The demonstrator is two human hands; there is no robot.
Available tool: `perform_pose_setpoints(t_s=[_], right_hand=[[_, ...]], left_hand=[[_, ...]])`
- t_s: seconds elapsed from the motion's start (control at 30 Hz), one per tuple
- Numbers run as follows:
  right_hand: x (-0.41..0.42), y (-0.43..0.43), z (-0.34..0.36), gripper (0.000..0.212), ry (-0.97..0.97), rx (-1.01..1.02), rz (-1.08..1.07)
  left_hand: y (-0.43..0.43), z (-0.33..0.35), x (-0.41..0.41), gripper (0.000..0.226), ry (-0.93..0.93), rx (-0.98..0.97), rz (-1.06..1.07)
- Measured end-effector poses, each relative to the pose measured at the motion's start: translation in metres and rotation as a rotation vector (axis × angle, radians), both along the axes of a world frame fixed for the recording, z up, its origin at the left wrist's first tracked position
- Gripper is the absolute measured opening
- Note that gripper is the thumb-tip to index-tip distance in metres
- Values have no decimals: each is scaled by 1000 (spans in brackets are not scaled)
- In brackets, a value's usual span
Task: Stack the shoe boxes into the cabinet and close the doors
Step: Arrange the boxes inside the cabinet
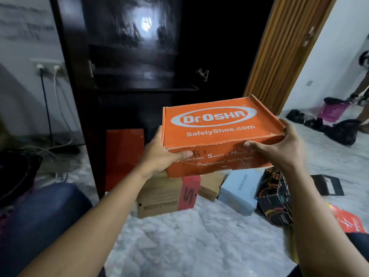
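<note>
I hold an orange Dr.OSHA shoe box (217, 134) in the air in front of the dark cabinet (127, 80). My left hand (159, 154) grips its left end, thumb on the front face. My right hand (279, 148) grips its right end. The cabinet stands open; its brown door (283, 47) is swung out to the right. A red box (124, 156) stands upright in the cabinet's bottom. On the white rug below lie a brown box with a red end (165, 196), a light blue box (239, 190) and a black patterned box (273, 198).
A wall socket with two plugged cables (49, 67) is at the left. A red bag (347, 218) lies at the right edge. Dark clothes (339, 130) and a pink basket (333, 108) sit far right, near another person's legs (361, 100). My knee (40, 212) is at lower left.
</note>
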State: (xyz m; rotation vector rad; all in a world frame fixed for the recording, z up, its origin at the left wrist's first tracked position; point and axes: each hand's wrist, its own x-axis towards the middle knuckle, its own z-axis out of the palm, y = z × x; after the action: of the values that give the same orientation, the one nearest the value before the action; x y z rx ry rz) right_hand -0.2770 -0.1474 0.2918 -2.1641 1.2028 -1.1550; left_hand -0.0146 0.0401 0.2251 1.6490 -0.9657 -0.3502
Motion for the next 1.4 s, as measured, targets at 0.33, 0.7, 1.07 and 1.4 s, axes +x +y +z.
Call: perform_pose_setpoints(t_s=[0.33,0.7,1.07,1.4], right_hand=[[125,-43,57,135,105,32,221],[288,-159,-49,136,165,140,297],[444,-238,-115,125,-25,188,315],[528,-248,-169,119,-112,247,389]], left_hand=[[10,74,87,88,9,176,122],[-90,-8,219,86,259,312,206],[-165,-40,360,74,170,281,313],[-174,-69,431,110,114,327,416]])
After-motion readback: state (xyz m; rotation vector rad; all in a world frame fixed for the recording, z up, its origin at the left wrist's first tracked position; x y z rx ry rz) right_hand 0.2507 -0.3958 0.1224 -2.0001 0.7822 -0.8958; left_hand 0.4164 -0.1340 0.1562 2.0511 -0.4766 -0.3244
